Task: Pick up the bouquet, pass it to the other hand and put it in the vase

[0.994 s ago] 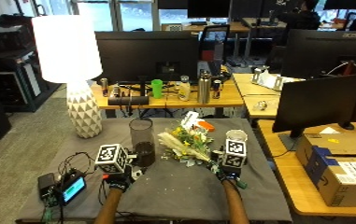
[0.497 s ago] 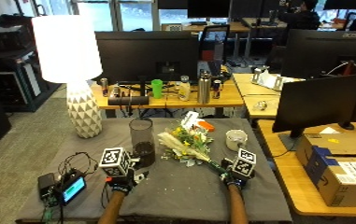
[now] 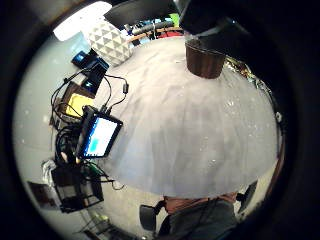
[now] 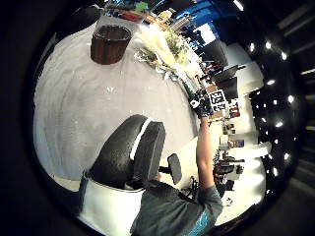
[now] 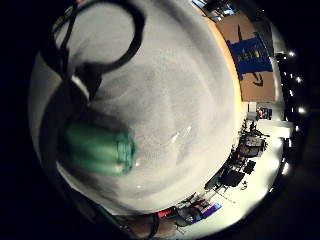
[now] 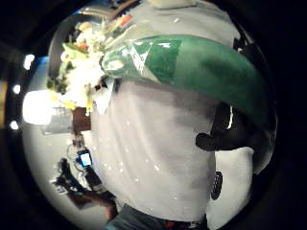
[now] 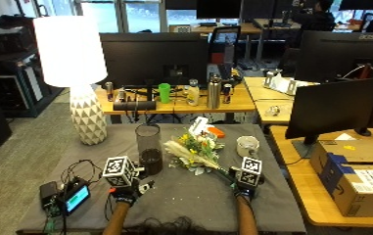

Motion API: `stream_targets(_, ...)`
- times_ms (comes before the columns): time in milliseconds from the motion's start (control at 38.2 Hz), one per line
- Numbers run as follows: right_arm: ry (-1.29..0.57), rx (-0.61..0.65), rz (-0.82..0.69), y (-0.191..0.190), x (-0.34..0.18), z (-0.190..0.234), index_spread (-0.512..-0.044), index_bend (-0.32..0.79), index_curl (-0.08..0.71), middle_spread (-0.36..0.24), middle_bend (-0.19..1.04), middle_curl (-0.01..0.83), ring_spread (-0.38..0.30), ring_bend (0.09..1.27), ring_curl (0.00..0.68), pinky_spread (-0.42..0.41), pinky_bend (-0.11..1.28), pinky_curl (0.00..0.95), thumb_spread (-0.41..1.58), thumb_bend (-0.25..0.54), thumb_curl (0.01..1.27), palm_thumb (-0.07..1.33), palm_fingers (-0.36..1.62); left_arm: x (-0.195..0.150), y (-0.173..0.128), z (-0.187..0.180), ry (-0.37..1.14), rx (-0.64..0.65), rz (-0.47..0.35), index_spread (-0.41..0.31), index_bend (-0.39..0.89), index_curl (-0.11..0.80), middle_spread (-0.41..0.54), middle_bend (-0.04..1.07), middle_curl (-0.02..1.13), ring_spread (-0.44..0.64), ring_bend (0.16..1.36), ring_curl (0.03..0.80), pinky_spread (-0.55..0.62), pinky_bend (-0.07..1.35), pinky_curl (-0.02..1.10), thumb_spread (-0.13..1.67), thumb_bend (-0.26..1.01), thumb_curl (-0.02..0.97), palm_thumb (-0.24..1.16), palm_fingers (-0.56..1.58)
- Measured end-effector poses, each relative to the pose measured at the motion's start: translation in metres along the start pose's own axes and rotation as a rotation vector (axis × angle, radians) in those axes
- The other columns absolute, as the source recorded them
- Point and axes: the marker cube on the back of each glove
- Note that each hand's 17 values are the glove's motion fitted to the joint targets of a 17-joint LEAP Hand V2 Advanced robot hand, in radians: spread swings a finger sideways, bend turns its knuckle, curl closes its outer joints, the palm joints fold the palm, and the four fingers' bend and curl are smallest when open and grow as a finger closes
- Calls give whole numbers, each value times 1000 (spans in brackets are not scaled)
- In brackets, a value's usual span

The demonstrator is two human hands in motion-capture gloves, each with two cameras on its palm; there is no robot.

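right hand point(image 7: 243, 186): grasping the bouquet point(image 7: 192, 152) by its green stem end, flowers beyond the fingers.
left hand point(image 7: 126, 192): released, vase point(image 7: 149, 155) just ahead of it.

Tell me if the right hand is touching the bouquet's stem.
Touching. In the right thumb side palm view the green-wrapped stem runs across the palm against a black-gloved finger; the outside view shows the right hand at the bouquet's stem end.

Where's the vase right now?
In the outside view, the vase stands upright on the table, ahead of the left hand, with the bouquet lying just to its right.
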Motion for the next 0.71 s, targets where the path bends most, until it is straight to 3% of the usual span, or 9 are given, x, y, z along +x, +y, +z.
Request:
stream_targets(131,19,125,-13,-11,-4,4,-268,192,321,-109,466,464,-131,678,413,-74,596,387,923,48,506,1007,1357,-2,-1,-5,-16,-2,-11,-124,150,327,10,175,345,210,515,300,449,202,340,965,-27,275,69,430)
stream_targets(235,-57,178,4,1,-9,-14,-259,189,353,-134,576,509,-166,784,462,-171,583,405,794,-13,535,975,1463,1,-11,-12,-19,19,9,-124,152,329,13,171,343,210,518,301,449,203,343,964,-27,276,69,427)
stream_targets(497,-409,334,-33,13,-40,-87,-242,222,422,-159,678,557,-195,890,515,-267,637,442,684,-27,585,965,1444,30,-33,-71,-17,92,68,-124,151,332,16,176,341,216,518,302,449,201,347,964,-28,279,68,427)
stream_targets(706,-790,388,-166,41,-91,-150,-240,236,464,-165,715,573,-197,914,526,-288,671,461,651,-27,613,965,1420,72,-50,-107,218,116,148,-121,142,330,16,173,339,215,519,301,440,218,352,964,-28,280,68,438)
